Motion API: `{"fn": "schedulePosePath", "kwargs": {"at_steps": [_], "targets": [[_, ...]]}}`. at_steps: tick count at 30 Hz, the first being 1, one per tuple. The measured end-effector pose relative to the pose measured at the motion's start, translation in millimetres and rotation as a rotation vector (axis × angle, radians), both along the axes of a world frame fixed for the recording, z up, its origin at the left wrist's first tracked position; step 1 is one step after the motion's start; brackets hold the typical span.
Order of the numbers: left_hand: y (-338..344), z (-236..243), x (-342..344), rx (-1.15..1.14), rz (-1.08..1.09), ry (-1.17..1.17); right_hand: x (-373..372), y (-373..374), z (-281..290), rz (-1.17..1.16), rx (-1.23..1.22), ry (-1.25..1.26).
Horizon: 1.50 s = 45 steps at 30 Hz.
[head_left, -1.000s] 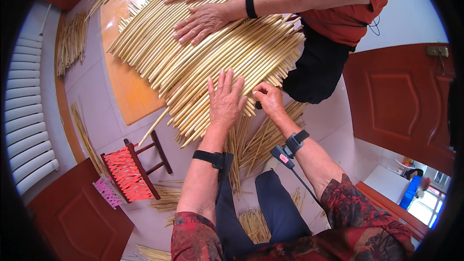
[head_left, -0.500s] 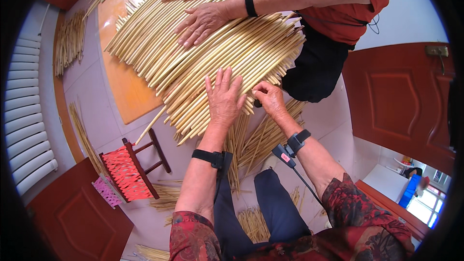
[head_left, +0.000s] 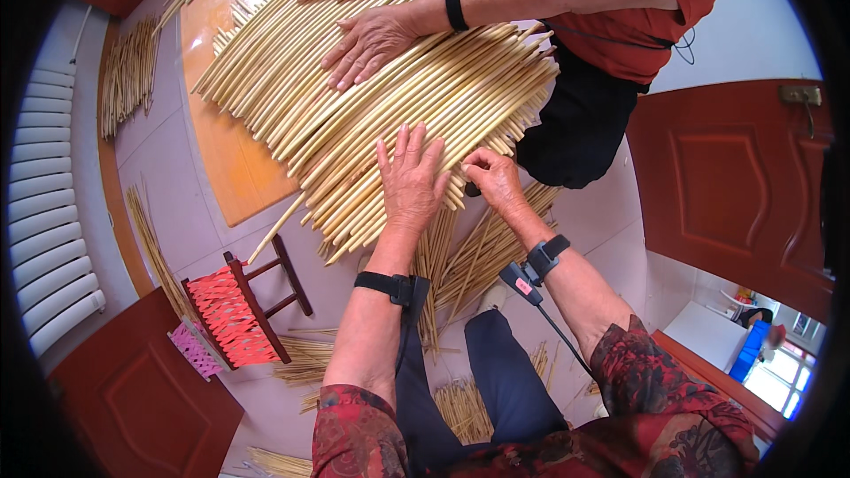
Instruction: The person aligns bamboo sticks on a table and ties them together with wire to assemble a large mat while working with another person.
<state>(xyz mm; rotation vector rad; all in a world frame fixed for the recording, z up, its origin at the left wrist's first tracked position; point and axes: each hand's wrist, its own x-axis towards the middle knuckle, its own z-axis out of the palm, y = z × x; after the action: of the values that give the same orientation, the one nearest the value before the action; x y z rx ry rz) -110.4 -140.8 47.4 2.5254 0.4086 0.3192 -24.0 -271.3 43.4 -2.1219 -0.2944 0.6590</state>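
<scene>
My left hand (head_left: 409,184) lies open, fingers spread flat on a wide layer of pale yellow stalks (head_left: 354,133) laid side by side over an orange wooden board (head_left: 221,168). My right hand (head_left: 491,177) is at the right edge of that layer, thumb and fingertips pinched together; what they hold is too small to make out. A co-worker's two hands (head_left: 363,49) rest flat on the stalks farther up, their fingers apart.
Loose stalks (head_left: 469,257) lie on the floor below the board. A stool with red woven seat (head_left: 235,314) stands lower left, beside a white radiator (head_left: 53,204). The co-worker (head_left: 620,0) kneels upper right. Red doors (head_left: 726,186) frame both sides.
Very little differs. The stalks and hands appear shifted very slightly in the picture since a second ago; both my hands keep the same pose and place on the stalks.
</scene>
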Motion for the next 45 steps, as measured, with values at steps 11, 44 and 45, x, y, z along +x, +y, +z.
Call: {"fn": "schedulePosePath", "kwargs": {"at_steps": [11,44,45], "targets": [[-1.0,-1.2,2.3,-0.014,0.004,-0.002,-1.0,-3.6,-3.8,0.004,-0.004,-0.055],[49.7,-3.5,-9.5,0.250,-0.023,0.274,-7.0,-2.8,-13.9,0.008,-0.021,-0.262],[47.9,-5.8,-10.2,0.266,-0.018,0.265,-8.9,-4.9,-13.2,0.007,-0.034,-0.232]]}}
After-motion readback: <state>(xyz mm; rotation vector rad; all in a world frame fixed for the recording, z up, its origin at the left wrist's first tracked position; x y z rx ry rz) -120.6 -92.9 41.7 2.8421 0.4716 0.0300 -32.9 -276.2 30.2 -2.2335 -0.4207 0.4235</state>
